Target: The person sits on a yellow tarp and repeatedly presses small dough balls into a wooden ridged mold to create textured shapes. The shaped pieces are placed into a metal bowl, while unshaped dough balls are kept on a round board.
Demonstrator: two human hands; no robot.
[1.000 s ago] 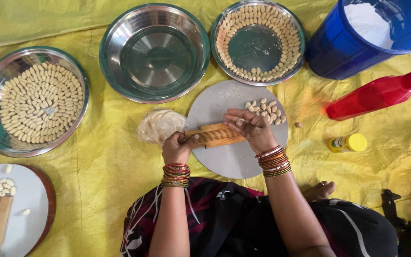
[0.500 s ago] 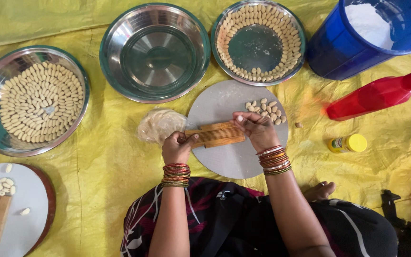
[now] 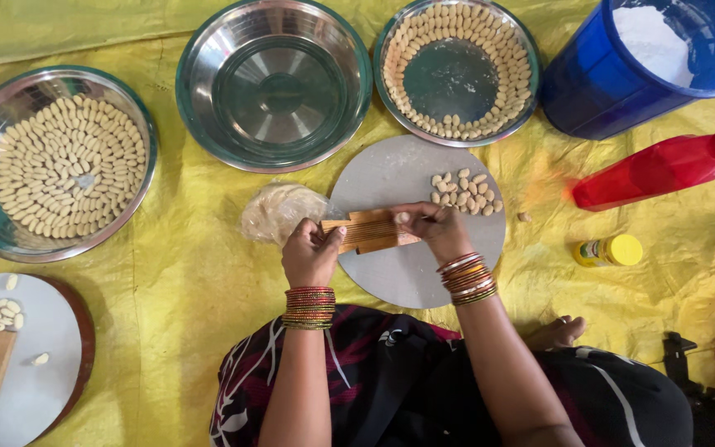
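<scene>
Our right hand (image 3: 434,228) has slid left along the ridged wooden board (image 3: 370,232), pinching dough; left hand (image 3: 311,252) grips its end—press evenly.

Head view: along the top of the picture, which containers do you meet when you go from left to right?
Steel bowl filled with shaped dough pieces → empty steel bowl → steel plate with dough pieces ringed along its rim → blue bucket of white flour.
</scene>
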